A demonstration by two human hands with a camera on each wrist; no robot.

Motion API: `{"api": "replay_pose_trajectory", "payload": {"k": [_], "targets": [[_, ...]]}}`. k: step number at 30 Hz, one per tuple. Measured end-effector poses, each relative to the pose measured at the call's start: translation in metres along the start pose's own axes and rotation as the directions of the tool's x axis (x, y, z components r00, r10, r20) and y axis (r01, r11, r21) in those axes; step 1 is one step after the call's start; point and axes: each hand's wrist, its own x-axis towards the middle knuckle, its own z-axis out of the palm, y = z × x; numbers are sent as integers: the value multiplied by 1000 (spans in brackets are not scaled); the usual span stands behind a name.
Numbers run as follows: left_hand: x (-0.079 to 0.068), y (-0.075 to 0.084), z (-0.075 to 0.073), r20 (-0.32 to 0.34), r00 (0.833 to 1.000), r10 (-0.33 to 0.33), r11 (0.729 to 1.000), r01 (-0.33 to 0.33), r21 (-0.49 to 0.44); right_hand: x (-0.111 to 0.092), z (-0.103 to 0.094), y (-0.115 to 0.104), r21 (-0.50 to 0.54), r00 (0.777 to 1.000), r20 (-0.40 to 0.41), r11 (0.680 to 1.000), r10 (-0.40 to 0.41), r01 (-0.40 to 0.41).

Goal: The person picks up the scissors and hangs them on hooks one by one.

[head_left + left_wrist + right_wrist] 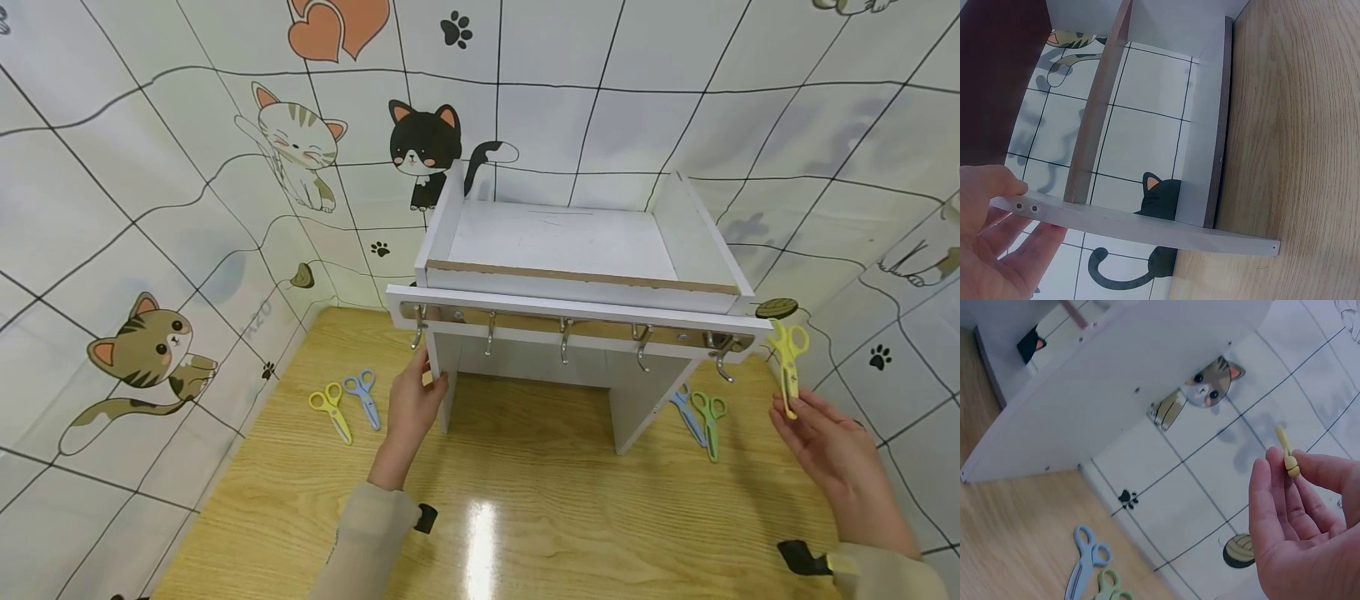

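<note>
A white shelf rack with a row of metal hooks along its front stands on the wooden table. My left hand grips the rack's left side panel, thumb on one face and fingers on the other. Off the rack's right side, my right hand pinches a pair of yellow scissors by the blade end, handles up. In the right wrist view only a short yellow end of the scissors shows between thumb and fingers.
Left of the rack lie yellow scissors and blue scissors. On its right lie another blue pair and a green pair. Cat-patterned cloth walls enclose the table behind and at both sides.
</note>
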Motion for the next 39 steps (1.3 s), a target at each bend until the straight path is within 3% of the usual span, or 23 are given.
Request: {"api": "replay_pose_trajectory", "payload": {"k": [4, 17, 32, 39], "targets": [[0, 1, 0, 3, 1000, 2, 1000, -2, -1, -4, 10, -2, 52, 998, 61, 998, -29, 25], [-1, 0, 1, -7, 1000, -4, 1000, 3, -5, -16, 34, 1, 185, 981, 146, 978, -128, 100], [-1, -1, 2, -6, 1000, -10, 1000, 10, -2, -23, 35, 22, 204, 951, 296, 978, -94, 34], [-1, 0, 1, -6, 1000, -13, 1000, 13, -5, -26, 41, 33, 153, 916, 392, 988, -91, 32]]}}
